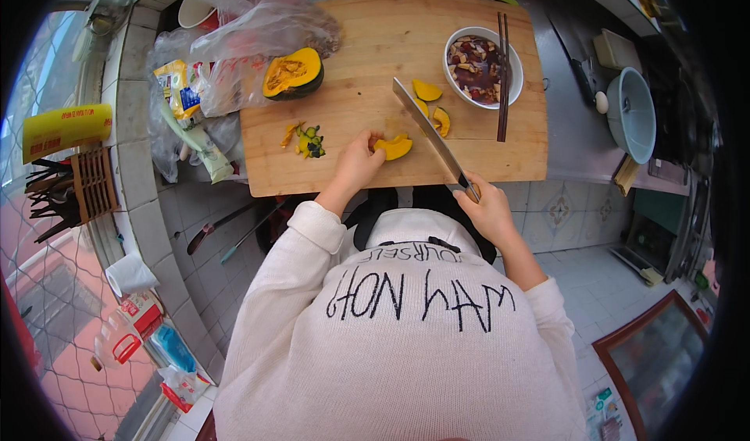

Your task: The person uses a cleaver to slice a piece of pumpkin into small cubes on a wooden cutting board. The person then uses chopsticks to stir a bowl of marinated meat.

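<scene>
On the wooden board, my left hand has its fingers on the left end of a yellow pumpkin slice. My right hand grips the handle of a cleaver, whose long blade angles up and left, right of that slice. Beyond the blade lie more pumpkin pieces. A halved pumpkin with green skin sits at upper left, and small peel scraps lie left of my left hand.
A white bowl of dark liquid with chopsticks across it stands on the board's right. Plastic bags crowd the upper left. Further right are an egg and a pale blue basin. A utensil holder is at far left.
</scene>
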`<action>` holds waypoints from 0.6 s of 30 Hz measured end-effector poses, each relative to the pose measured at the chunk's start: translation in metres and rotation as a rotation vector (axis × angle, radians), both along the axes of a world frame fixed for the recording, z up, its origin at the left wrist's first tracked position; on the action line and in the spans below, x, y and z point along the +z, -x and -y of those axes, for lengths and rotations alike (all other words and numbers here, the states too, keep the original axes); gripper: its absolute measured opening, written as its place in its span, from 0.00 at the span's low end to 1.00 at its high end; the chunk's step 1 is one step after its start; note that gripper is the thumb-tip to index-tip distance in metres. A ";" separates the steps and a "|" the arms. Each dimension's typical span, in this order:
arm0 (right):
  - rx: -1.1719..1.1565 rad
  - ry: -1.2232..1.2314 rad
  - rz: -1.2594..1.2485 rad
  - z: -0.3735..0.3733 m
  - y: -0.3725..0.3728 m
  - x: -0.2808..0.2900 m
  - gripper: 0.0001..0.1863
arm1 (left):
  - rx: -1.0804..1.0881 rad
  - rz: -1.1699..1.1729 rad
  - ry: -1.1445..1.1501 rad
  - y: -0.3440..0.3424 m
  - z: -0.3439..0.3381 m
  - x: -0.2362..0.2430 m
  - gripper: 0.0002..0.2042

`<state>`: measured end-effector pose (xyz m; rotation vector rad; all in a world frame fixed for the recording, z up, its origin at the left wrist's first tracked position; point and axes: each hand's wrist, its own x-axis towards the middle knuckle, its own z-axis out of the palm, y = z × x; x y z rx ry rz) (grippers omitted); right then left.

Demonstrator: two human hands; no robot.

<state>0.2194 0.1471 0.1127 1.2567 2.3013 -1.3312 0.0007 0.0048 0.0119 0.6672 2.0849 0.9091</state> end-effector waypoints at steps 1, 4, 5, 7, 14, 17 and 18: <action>0.001 -0.010 -0.011 0.000 -0.002 0.002 0.22 | 0.018 -0.035 -0.009 -0.002 -0.003 0.000 0.17; 0.002 0.001 -0.037 0.005 -0.005 0.009 0.22 | -0.113 -0.473 0.076 -0.009 -0.007 0.031 0.17; 0.004 0.010 -0.043 0.008 -0.004 0.011 0.23 | -0.152 -0.505 0.017 -0.009 -0.006 0.031 0.17; 0.034 0.002 -0.052 0.014 -0.004 0.012 0.23 | -0.228 -0.567 -0.100 -0.008 -0.002 0.030 0.17; 0.152 -0.080 -0.073 0.024 0.008 0.009 0.21 | -0.289 -0.498 -0.080 -0.006 -0.003 0.020 0.17; 0.176 -0.120 -0.083 0.024 0.013 0.009 0.22 | -0.288 -0.496 -0.074 -0.007 -0.004 0.020 0.15; 0.184 -0.129 -0.085 0.023 0.016 0.010 0.22 | -0.275 -0.531 -0.086 -0.008 -0.002 0.021 0.13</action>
